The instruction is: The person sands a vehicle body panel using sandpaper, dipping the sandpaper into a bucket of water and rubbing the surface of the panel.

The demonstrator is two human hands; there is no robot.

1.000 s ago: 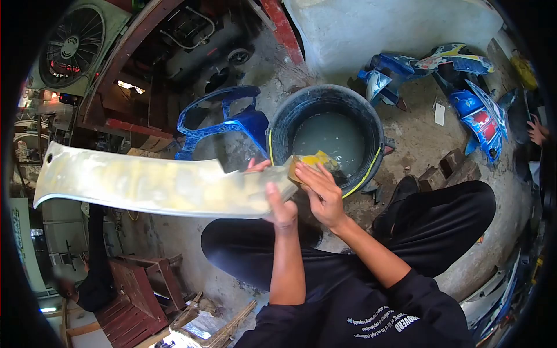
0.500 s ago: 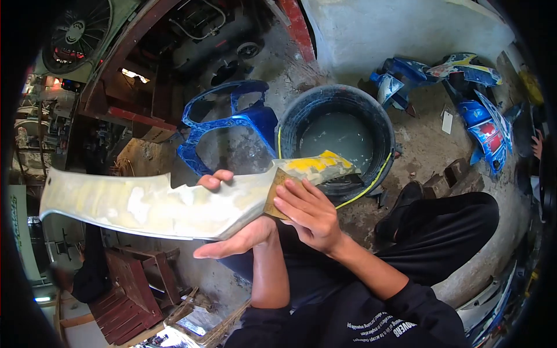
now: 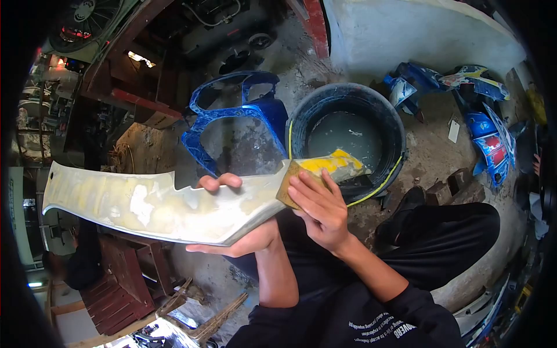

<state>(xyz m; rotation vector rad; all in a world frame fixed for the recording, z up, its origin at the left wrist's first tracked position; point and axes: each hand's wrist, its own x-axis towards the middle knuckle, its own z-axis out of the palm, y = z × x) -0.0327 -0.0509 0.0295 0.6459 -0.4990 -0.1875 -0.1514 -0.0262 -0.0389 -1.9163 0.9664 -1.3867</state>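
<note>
A long motorcycle body panel [image 3: 139,200], off-white with bare patches and a yellow-painted tip, lies across my lap at the height of my hands. From beneath, my left hand [image 3: 249,239] grips it, with two fingertips curled over the upper edge and the palm under the lower edge. My right hand [image 3: 322,209] presses a folded brown piece of sandpaper [image 3: 285,188] onto the narrow part near the yellow tip. That tip reaches over the rim of a black bucket [image 3: 400,130] of cloudy water.
A blue plastic fairing frame [image 3: 270,116] lies on the floor left of the bucket. Several blue body panels [image 3: 484,130] rest at the right beside a white tag [image 3: 453,131]. A dark red wooden stool [image 3: 119,290] is at lower left. Another person's hand [image 3: 536,164] shows at the right edge.
The sandpaper and my right hand have shifted slightly up the panel. My left thumb now lies closer along the lower edge. The whole view has moved a little.
</note>
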